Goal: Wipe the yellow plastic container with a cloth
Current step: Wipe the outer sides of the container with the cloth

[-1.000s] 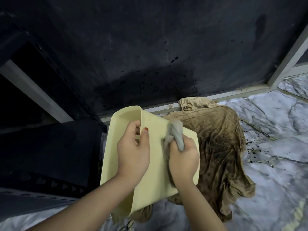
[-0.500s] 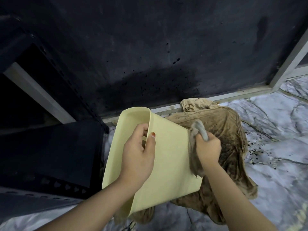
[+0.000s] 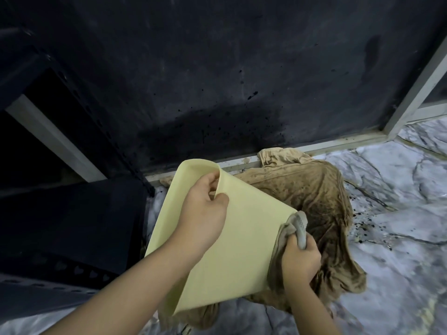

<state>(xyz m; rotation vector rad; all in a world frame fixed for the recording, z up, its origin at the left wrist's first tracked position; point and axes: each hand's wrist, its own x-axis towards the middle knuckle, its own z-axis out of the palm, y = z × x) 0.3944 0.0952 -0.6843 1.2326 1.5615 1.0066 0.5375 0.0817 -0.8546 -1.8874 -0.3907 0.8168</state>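
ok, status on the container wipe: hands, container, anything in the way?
Left hand grips yellow container at its rim. Right hand holds grey cloth against container's right edge. Brown rag on the floor behind, not blocking.

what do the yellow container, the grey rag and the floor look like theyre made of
Yellow container: likely thin plastic, matte and smooth; its rim curves under the left hand.
Grey rag: soft woven fabric, bunched in the right hand.
Floor: looks like veined marble or marble-look tile, slightly glossy.

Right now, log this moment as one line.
left hand: grips yellow plastic container rim | right hand: presses grey cloth on container's right edge
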